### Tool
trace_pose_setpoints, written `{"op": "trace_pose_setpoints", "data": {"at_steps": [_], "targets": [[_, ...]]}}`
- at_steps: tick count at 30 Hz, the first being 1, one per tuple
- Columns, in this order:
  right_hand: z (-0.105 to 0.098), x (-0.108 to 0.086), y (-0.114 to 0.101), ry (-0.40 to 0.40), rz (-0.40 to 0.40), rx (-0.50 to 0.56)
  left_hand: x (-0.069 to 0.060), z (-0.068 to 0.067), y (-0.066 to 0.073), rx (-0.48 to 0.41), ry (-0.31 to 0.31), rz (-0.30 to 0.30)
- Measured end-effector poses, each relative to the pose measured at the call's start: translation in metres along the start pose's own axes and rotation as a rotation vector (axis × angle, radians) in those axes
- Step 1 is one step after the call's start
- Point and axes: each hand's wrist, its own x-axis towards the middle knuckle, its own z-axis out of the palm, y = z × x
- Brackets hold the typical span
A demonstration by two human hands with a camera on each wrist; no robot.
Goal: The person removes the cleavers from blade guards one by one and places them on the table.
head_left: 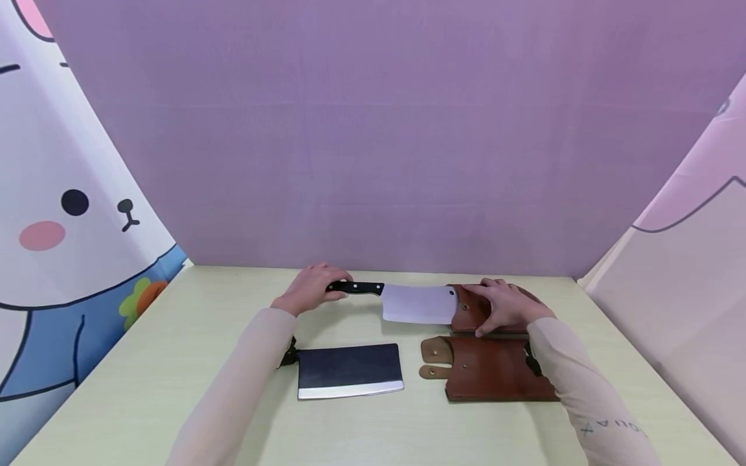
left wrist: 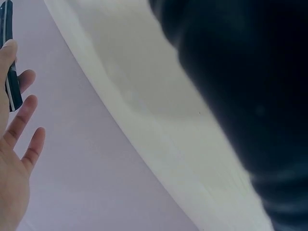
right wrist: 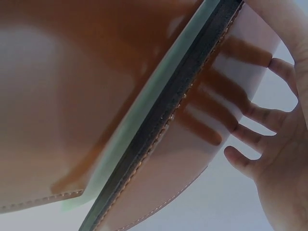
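Observation:
My left hand (head_left: 315, 288) pinches the end of the black riveted handle (left wrist: 13, 84) of a cleaver (head_left: 416, 304), its ring and little fingers held out. The cleaver's pale blade points right. Its far end, with a small hole near the corner, meets the mouth of a brown leather sheath (head_left: 466, 318); whether any of it is inside, I cannot tell. Across that sheath lies my right hand (head_left: 506, 305), gripping it with thumb at the near edge and fingers at the far edge. In the right wrist view those fingers (right wrist: 260, 118) touch the stitched sheath's side.
A second cleaver (head_left: 350, 366), dark-bladed with a bright edge, lies nearer on the pale table (head_left: 361, 433), its handle mostly behind my left sleeve. Right of it lies a larger brown leather sheath (head_left: 495, 375) with two snap straps. A purple backdrop (head_left: 373, 162) rises behind.

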Motion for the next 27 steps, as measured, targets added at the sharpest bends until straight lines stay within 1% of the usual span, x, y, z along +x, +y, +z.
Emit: {"op": "trace_pose_setpoints", "data": {"at_steps": [11, 16, 20, 27], "targets": [[0.001, -0.002, 0.006, -0.003, 0.010, 0.006, -0.005, -0.001, -0.008, 0.012, -0.005, -0.012], [0.000, -0.004, 0.008, -0.009, 0.019, 0.015, -0.008, -0.004, -0.010, 0.001, -0.006, -0.015], [-0.002, -0.005, 0.008, -0.010, 0.019, 0.019, -0.010, -0.005, -0.014, 0.012, -0.006, -0.018], [-0.001, -0.008, 0.013, 0.026, 0.014, 0.008, -0.014, -0.010, -0.018, 0.017, 0.007, -0.019]]}}
